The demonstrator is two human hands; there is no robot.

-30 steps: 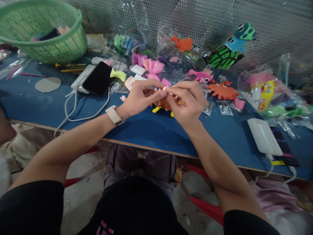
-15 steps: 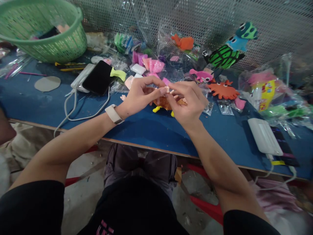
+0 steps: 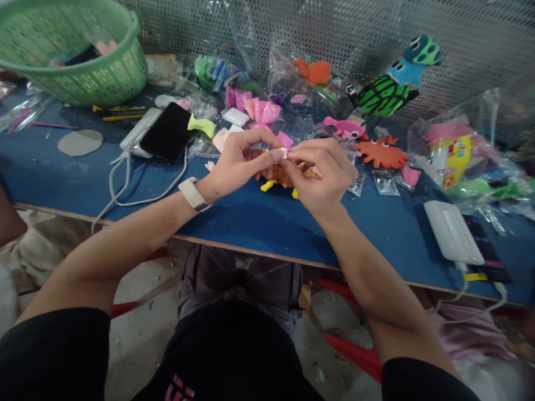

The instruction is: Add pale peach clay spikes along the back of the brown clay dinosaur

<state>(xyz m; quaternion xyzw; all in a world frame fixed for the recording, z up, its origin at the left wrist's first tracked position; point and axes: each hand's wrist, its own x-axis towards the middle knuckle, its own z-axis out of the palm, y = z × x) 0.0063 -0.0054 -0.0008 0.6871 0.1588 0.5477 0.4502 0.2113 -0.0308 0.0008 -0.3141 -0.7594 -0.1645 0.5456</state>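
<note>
From afar I have the left hand point(image 3: 240, 161) and right hand point(image 3: 324, 175) pinching a small pale piece point(image 3: 284, 152) between their fingers point(image 3: 267, 161) over the worktop point(image 3: 259, 223), presumably because it is tiny, an orange-brown figure point(image 3: 281, 176) partly hidden behind them

The crab point(image 3: 383, 154) is orange-red. To the left of the crab, the small lump point(image 3: 283, 152) is off-white, and the figure point(image 3: 283, 177) is orange-brown with bright yellow feet point(image 3: 268, 185). Just beyond the crab, the fish point(image 3: 340, 128) is pink with a black-and-white eye; farther beyond it, the turtle shell point(image 3: 385, 96) is vivid green, crossed by black lines. Well left of the crab, the phone point(image 3: 166, 131) is black, the watch strap point(image 3: 192, 194) cream and the basket point(image 3: 104, 83) pale green. Right of the crab, the packet point(image 3: 456, 160) is yellow with red marks. Under the crab, the table point(image 3: 251, 228) is blue.
</note>
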